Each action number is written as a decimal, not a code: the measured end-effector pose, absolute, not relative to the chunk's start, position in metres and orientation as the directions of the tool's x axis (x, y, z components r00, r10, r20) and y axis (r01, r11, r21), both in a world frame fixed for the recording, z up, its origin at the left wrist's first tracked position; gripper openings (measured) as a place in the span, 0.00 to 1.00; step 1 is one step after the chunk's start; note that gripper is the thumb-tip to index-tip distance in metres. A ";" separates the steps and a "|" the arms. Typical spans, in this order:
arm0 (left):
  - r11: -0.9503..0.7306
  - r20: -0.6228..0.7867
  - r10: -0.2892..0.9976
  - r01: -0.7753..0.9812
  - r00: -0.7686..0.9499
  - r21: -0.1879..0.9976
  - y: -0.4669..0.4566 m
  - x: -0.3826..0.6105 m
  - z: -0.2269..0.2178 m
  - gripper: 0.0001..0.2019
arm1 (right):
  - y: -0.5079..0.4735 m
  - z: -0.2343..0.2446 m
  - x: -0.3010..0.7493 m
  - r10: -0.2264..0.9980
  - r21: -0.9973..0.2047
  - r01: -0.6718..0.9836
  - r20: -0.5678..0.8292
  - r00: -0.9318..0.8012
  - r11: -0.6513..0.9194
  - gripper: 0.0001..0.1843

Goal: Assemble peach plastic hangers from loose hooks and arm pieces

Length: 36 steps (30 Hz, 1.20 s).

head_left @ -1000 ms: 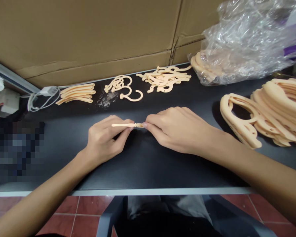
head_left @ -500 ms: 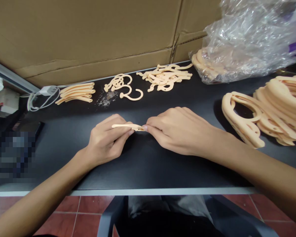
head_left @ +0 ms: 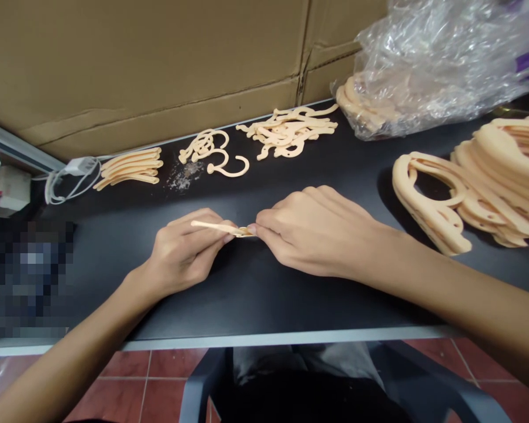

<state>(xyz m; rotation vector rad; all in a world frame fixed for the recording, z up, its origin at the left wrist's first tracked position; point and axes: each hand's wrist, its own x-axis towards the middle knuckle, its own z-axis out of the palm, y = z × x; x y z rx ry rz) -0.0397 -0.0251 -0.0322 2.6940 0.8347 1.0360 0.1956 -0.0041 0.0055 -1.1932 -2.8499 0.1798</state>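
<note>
A thin peach plastic strip (head_left: 215, 227) runs between my hands on the black table (head_left: 264, 305). My left hand (head_left: 183, 252) pinches its middle between thumb and fingers, and its free end sticks out to the left. My right hand (head_left: 315, 232) grips its other end with the fingertips, where a small dark-edged part shows but is too small to identify. The hands nearly touch at the strip.
Peach plastic hanger bodies (head_left: 429, 200) lie stacked at the right, and more sit in a clear plastic bag (head_left: 436, 64). Loose peach hooks (head_left: 229, 167) and curved strips (head_left: 130, 167) lie along the cardboard box (head_left: 136, 70), with a white charger cable (head_left: 73, 176) at the left.
The strip has tilted, its left end now higher than its right. Both hands still hold it. The view has shifted slightly, moving the table items left.
</note>
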 end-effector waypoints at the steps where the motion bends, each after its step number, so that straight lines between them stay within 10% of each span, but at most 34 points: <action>1: -0.844 0.588 0.531 0.445 0.610 0.301 -0.025 -0.040 -0.033 0.12 | -0.004 0.006 0.195 0.712 -0.120 0.707 0.002 -0.702 0.697 0.21; 36: -0.775 0.628 0.538 0.623 0.563 0.106 -0.034 -0.025 -0.035 0.05 | -0.003 0.005 0.193 0.684 -0.081 0.682 -0.008 -0.729 0.727 0.18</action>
